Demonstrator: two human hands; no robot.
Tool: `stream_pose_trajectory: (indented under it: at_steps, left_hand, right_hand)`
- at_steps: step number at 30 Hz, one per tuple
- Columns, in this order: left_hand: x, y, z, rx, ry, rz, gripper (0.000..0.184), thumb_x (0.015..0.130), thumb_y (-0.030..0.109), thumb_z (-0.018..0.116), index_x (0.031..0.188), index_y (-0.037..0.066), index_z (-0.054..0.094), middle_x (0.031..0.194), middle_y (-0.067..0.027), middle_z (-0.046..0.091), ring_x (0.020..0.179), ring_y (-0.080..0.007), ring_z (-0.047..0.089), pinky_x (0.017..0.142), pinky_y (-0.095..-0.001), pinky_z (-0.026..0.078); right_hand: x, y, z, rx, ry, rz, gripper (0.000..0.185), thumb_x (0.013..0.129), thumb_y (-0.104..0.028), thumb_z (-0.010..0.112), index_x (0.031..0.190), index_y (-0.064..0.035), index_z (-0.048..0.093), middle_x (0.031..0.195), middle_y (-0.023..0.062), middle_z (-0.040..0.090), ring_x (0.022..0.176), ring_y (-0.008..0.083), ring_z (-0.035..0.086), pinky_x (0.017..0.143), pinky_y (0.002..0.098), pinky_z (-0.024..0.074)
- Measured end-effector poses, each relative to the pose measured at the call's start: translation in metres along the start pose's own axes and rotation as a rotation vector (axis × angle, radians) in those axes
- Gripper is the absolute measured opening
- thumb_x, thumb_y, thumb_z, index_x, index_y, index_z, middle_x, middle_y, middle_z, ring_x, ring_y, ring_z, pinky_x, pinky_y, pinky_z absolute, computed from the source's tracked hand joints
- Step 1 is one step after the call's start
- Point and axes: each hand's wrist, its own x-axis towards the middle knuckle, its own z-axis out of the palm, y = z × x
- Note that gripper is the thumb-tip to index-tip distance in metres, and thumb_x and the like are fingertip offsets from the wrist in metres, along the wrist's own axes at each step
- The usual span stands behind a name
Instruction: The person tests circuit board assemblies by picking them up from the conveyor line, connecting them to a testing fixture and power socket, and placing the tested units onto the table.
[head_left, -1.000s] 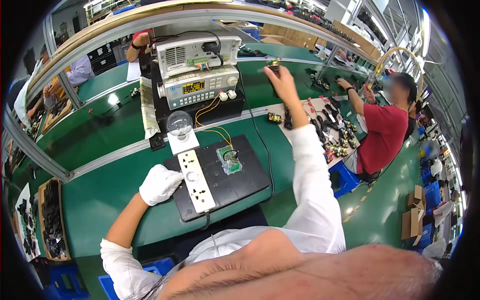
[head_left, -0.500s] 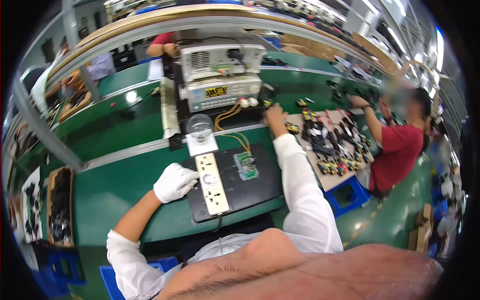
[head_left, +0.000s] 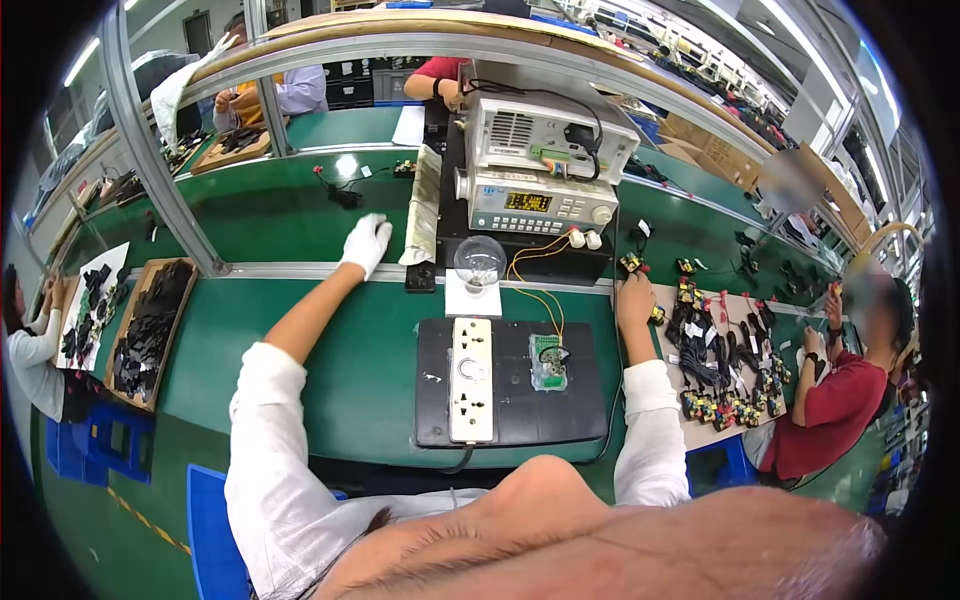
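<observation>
In the head view, my gloved left hand (head_left: 367, 245) is up and left of the middle, near a black cord (head_left: 345, 197); I can't tell how wide it is. My right hand (head_left: 636, 302), right of the middle, is at a small yellow part (head_left: 630, 263); I can't tell if it's held.

Whether the right fingers (head_left: 632, 286) grip the small component (head_left: 631, 262) is hard to tell.

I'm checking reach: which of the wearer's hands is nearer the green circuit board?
Right. The right hand is beyond the green circuit board, to its right; the gloved left hand is farther, beyond it to the left.
</observation>
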Motion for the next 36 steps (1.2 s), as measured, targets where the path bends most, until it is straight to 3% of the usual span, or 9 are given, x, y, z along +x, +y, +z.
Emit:
stream_pose_trajectory:
  at_steps: [2,5,11,21,27,28,31,33,36]
  left_hand:
    - [0.031,-0.014,0.007,-0.065,-0.065,-0.018,0.044,0.09,0.03,0.06,0.127,0.006,0.058,0.127,-0.0198,0.059,0.118,-0.034,0.056,0.101,-0.0371,0.043]
    - [0.063,-0.013,0.019,-0.028,-0.083,0.011,0.049,0.088,0.03,0.062,0.131,0.006,0.056,0.13,-0.0188,0.058,0.122,-0.0328,0.054,0.103,-0.0357,0.042]
    - [0.128,-0.03,0.063,0.109,-0.04,-0.024,0.055,0.084,0.032,0.065,0.137,0.025,0.053,0.148,-0.0158,0.04,0.126,-0.0341,0.049,0.102,-0.0393,0.043]
    - [0.184,-0.052,0.098,0.131,-0.069,0.018,0.049,0.089,0.027,0.056,0.138,0.022,0.05,0.144,-0.0109,0.046,0.126,-0.0308,0.05,0.102,-0.0399,0.043]
    - [0.18,-0.034,0.097,0.064,0.068,0.016,0.032,0.088,0.025,0.056,0.118,0.013,0.06,0.119,-0.0168,0.061,0.109,-0.0373,0.058,0.09,-0.0455,0.047]
    - [0.177,-0.032,0.094,0.027,0.176,0.049,0.027,0.088,0.023,0.057,0.112,0.011,0.063,0.102,-0.0191,0.066,0.093,-0.0361,0.064,0.08,-0.0434,0.052]
    - [0.162,-0.022,0.075,-0.336,0.205,-0.439,0.026,0.09,0.025,0.06,0.104,0.003,0.063,0.069,-0.013,0.065,0.049,-0.0206,0.061,0.046,-0.0338,0.048]
    - [0.149,-0.026,0.064,-0.775,0.079,-0.442,0.026,0.09,0.023,0.063,0.101,0.0,0.062,0.066,-0.0077,0.061,0.045,-0.0144,0.056,0.041,-0.0285,0.043]
    - [0.125,-0.028,0.048,-0.997,-0.139,-0.456,0.029,0.091,0.015,0.062,0.115,-0.001,0.058,0.08,-0.0057,0.063,0.05,-0.0116,0.055,0.043,-0.0245,0.042]
  right_hand:
    - [-0.007,0.0,0.003,0.108,0.285,-0.074,0.029,0.077,-0.016,0.065,0.103,-0.002,0.063,0.118,0.0133,0.06,0.11,0.03,0.056,0.095,0.044,0.0422]
    - [-0.004,-0.013,-0.025,0.141,0.3,-0.158,0.033,0.075,-0.01,0.067,0.106,-0.0024,0.061,0.117,0.0131,0.059,0.111,0.0307,0.055,0.097,0.0437,0.0407]
    - [-0.003,-0.023,-0.041,0.264,0.179,-0.251,0.041,0.07,-0.002,0.064,0.111,-0.0016,0.057,0.119,0.0136,0.057,0.114,0.0331,0.052,0.099,0.0422,0.0404]
    - [0.003,-0.025,-0.04,0.35,0.109,-0.294,0.038,0.069,0.001,0.064,0.107,0.0005,0.06,0.114,0.0144,0.059,0.111,0.0339,0.053,0.1,0.0452,0.0384]
    - [0.003,-0.024,-0.042,0.394,0.162,-0.282,0.034,0.069,0.002,0.064,0.103,-0.0012,0.062,0.108,0.0139,0.061,0.103,0.0338,0.056,0.097,0.0455,0.0408]
    - [0.003,-0.023,-0.043,0.415,0.179,-0.282,0.031,0.07,0.002,0.063,0.101,-0.0015,0.062,0.106,0.0138,0.061,0.102,0.0337,0.056,0.096,0.0453,0.0414]
    - [0.001,-0.021,-0.04,0.456,0.204,-0.278,0.026,0.072,0.002,0.062,0.097,-0.0024,0.063,0.103,0.0131,0.063,0.1,0.0331,0.058,0.095,0.0444,0.0422]
    - [0.001,-0.019,-0.039,0.468,0.2,-0.271,0.025,0.074,0.002,0.061,0.097,-0.0036,0.064,0.103,0.0123,0.063,0.1,0.0329,0.058,0.093,0.0439,0.0428]
    - [-0.001,-0.016,-0.036,0.501,0.202,-0.277,0.023,0.074,0.002,0.061,0.095,-0.0038,0.064,0.103,0.0119,0.064,0.101,0.0326,0.058,0.093,0.0437,0.043]
